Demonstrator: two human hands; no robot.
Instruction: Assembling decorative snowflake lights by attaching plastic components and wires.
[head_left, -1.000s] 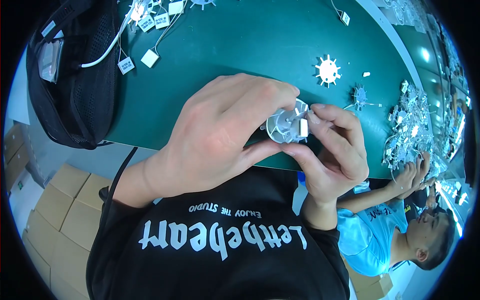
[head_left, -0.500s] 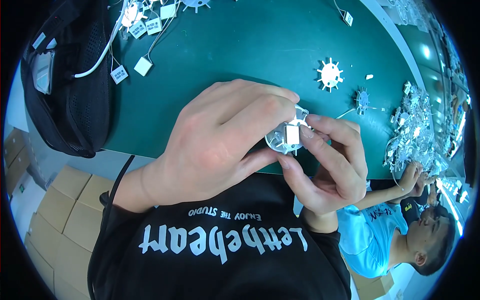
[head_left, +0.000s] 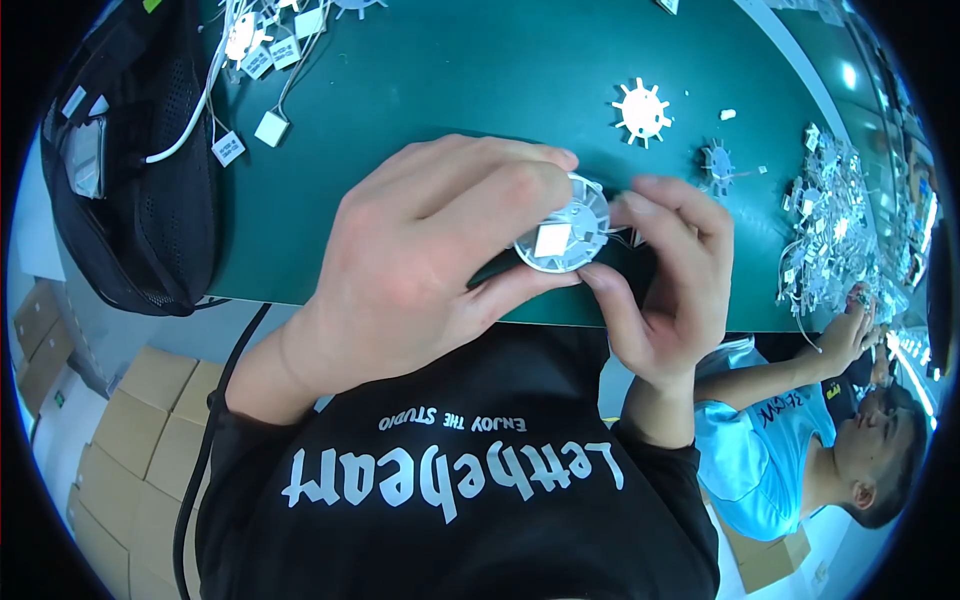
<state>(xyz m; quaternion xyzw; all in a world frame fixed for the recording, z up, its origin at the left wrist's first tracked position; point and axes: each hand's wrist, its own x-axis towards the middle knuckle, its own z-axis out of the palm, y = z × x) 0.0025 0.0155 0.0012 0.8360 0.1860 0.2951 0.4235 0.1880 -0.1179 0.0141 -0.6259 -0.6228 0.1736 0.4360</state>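
Observation:
My left hand [head_left: 420, 240] is closed around a round, clear-to-white plastic housing [head_left: 590, 222], fingers over its far side and thumb under its near rim. Inside the housing, a white rectangular block [head_left: 552, 240] sits near the left. My right hand [head_left: 670, 280] curls at the right edge, its thumb on the rim and its index fingertip close to the upper right side. Thin wires [head_left: 622, 237] run out between those fingers; their ends are partly hidden.
A white spoked disc [head_left: 641, 112], a greyish spoked disc [head_left: 717, 167] and a small white piece [head_left: 728, 114] lie beyond my hands. Wired blocks [head_left: 270, 128] and a black mesh bag [head_left: 150, 230] are left. A parts pile [head_left: 835, 225] and a co-worker [head_left: 770, 460] are right.
My right fingers have moved off the white block to the housing's right edge. The housing has turned and tipped, showing more of its round inside. The view has shifted slightly.

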